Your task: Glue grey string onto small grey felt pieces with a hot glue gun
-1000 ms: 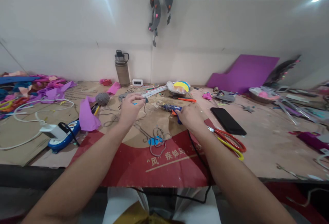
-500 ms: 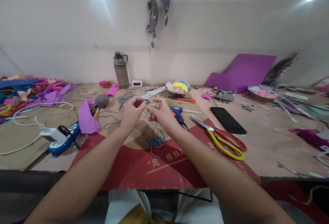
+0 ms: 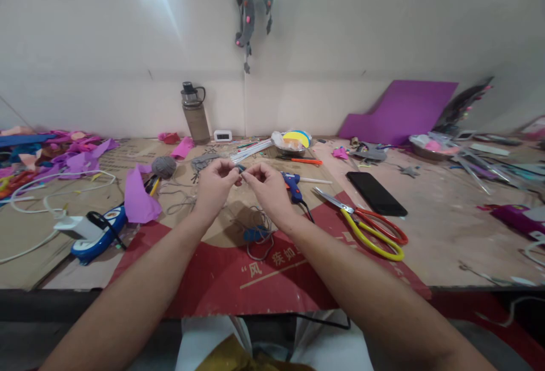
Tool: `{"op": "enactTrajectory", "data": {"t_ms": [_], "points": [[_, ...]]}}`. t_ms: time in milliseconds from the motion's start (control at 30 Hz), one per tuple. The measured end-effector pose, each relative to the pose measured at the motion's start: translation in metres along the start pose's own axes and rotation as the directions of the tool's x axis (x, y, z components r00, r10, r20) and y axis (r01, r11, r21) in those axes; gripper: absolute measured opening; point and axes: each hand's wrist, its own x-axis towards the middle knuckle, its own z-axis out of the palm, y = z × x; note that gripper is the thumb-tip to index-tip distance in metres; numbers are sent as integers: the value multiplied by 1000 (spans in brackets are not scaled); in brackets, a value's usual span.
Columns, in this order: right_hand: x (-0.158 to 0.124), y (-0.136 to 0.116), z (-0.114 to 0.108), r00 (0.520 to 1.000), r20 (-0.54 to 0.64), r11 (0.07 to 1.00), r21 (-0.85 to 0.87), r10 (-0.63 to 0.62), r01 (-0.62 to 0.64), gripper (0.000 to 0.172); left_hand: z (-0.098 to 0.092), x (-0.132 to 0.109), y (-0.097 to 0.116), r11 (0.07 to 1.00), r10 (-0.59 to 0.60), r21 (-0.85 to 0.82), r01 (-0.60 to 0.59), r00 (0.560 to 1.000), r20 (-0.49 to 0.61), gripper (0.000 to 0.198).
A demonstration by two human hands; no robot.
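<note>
My left hand (image 3: 215, 185) and my right hand (image 3: 266, 186) meet above the cardboard, fingertips pinched together on a small dark piece (image 3: 240, 169) tied to grey yarn. Loose loops of that grey yarn (image 3: 258, 234) with a blue scrap lie on the cardboard just below my hands. A blue glue gun (image 3: 293, 185) lies right of my right hand, its black cord trailing toward me. A grey yarn ball (image 3: 164, 166) sits left of my left hand.
Yellow and red scissors (image 3: 366, 227) and a black phone (image 3: 375, 193) lie to the right. A water bottle (image 3: 195, 112) stands by the white wall. Purple paper scraps (image 3: 137, 195), a blue and white device (image 3: 97, 227) and white cable (image 3: 55, 180) lie left. A purple sheet (image 3: 404, 112) leans at back right.
My right hand left the glue gun and came across to meet my left hand. Both now pinch the small piece; the glue gun lies on the cardboard.
</note>
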Motion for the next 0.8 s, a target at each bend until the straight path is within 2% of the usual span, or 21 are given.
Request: {"op": "enactTrajectory", "data": {"t_ms": [200, 500, 800], "points": [[0, -1, 1, 998, -41, 999, -6, 49, -49, 19, 1, -1, 0, 1000, 11, 3, -11, 1000, -3, 5], [0, -2, 2, 996, -82, 999, -6, 42, -43, 21, 2, -4, 2, 991, -13, -133, 18, 999, 39, 6], [0, 4, 0, 994, -104, 999, 26, 33, -30, 16, 4, -5, 10, 947, -126, -278, 163, 981, 146, 8]]}}
